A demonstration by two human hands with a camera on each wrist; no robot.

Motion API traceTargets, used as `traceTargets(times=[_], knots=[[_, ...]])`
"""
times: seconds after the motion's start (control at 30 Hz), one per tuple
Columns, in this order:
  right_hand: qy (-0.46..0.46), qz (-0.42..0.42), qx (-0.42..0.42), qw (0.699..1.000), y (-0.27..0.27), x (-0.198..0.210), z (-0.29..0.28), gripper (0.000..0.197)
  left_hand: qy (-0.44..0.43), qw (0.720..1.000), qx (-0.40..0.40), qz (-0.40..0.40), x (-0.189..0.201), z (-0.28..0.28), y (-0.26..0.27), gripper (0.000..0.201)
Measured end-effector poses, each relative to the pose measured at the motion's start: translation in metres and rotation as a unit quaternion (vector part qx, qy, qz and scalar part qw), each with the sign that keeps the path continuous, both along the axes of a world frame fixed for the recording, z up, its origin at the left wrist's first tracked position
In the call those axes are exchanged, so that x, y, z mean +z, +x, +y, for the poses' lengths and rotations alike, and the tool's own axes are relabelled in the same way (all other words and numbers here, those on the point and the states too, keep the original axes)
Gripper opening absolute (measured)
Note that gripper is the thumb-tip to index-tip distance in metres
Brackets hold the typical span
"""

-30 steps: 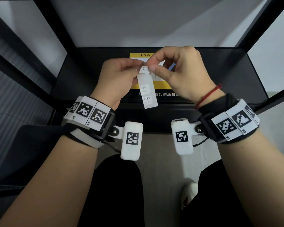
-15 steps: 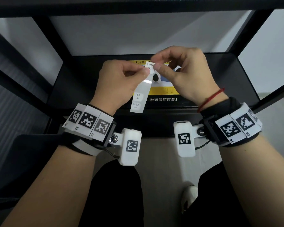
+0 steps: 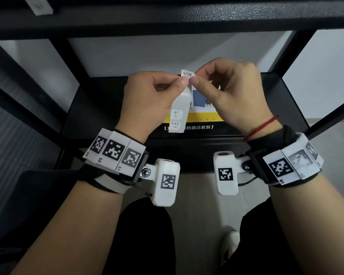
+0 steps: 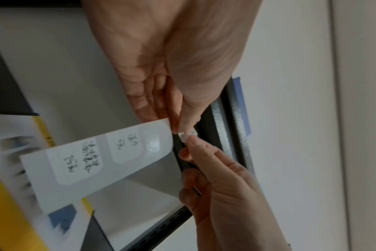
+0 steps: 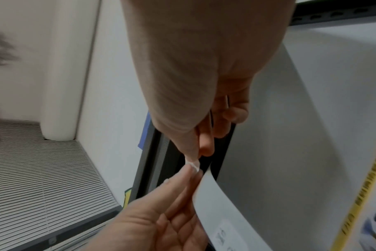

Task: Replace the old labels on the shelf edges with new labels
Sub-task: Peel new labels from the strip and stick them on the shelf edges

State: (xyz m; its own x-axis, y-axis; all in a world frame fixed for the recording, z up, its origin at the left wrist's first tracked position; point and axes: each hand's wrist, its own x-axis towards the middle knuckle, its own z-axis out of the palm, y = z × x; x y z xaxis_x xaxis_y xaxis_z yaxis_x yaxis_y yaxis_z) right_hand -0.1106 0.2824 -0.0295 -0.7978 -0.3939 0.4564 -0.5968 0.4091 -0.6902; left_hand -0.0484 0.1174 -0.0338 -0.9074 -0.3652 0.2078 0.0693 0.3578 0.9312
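A white backing strip [image 3: 178,114] with two handwritten labels left on it hangs from my left hand [image 3: 184,83], which pinches its top end. My right hand [image 3: 193,79] pinches a small handwritten label [image 3: 187,74] that stands up just above the strip's top. Whether its lower edge still sticks to the strip is hidden by the thumbs. In the left wrist view the strip [image 4: 97,161] curls away from the label [image 4: 188,135] held between both hands' fingertips. In the right wrist view the label [image 5: 193,163] shows as a sliver between thumb and finger, with the strip [image 5: 217,200] below.
A black upper shelf edge [image 3: 187,18] crosses the top, with a white label [image 3: 41,5] at its far left. On the lower shelf [image 3: 99,108] lies a yellow and black box [image 3: 205,118]. Black uprights [image 3: 72,56] stand on both sides.
The right hand has pulled the top label up off the strip, and both hands have risen slightly. The view has tilted up, bringing the upper shelf edge into sight.
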Motion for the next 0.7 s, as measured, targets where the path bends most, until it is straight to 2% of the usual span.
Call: traceTargets(times=[0.3,0.47,0.7], knots=[[-0.041,0.075,-0.035,0.996,0.001,0.062,0.020,0.015,-0.053,0.996,-0.002,0.070,0.064,0.021,-0.005,0.021],[-0.027,0.084,-0.043,0.995,-0.001,0.085,0.019,0.017,-0.062,0.994,0.029,0.083,0.080,0.025,-0.004,0.021],[-0.004,0.080,-0.034,0.996,0.001,0.093,0.008,0.014,-0.064,0.993,0.079,0.057,0.086,0.021,-0.002,0.023]])
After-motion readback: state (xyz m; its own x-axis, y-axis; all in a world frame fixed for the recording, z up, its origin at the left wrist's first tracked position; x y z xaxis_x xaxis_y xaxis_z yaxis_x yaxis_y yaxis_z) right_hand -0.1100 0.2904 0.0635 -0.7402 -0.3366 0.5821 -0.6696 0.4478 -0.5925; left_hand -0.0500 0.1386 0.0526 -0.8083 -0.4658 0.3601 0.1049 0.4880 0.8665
